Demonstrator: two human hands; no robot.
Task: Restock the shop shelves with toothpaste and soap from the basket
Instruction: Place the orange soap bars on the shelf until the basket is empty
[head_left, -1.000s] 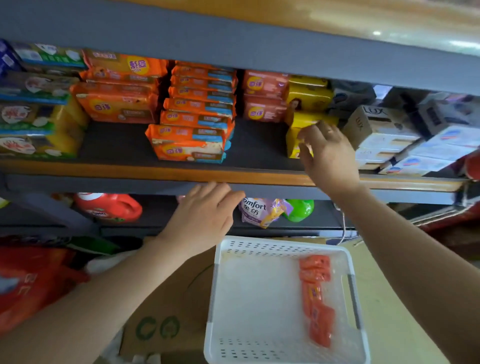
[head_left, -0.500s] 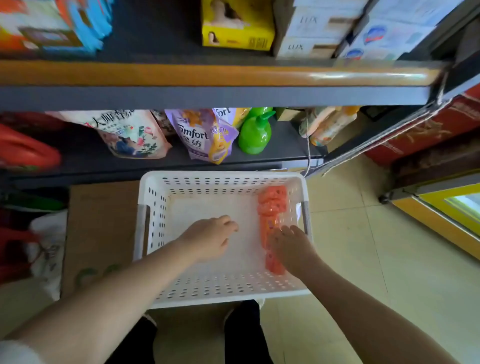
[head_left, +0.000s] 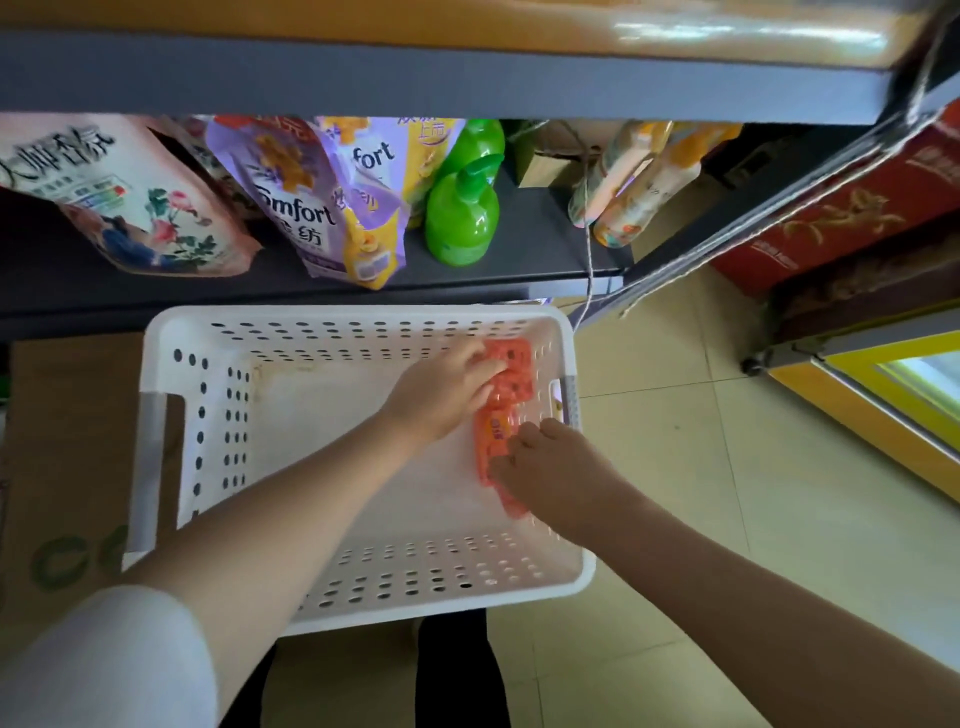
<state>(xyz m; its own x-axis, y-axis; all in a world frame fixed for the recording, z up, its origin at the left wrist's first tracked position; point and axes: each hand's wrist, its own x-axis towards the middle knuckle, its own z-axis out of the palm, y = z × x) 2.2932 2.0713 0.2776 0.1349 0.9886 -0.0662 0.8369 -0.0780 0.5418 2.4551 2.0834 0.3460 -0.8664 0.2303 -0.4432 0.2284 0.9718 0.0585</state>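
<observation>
Below, a white basket (head_left: 358, 319) stands on pale floor tiles (head_left: 727, 467).

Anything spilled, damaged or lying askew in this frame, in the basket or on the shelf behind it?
Nothing spilled or visibly damaged. The orange soap packets lie in a loose, uneven row along the right side of the white perforated plastic basket, under the left hand and right hand. On the dark lower shelf, two yellow-orange bottles lean sideways.

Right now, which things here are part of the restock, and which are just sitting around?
Job: white basket; orange soap packs; left hand and right hand, both on the packs.
Not job: Comfort pouches; green pump bottle; floral bag; cardboard.
</observation>
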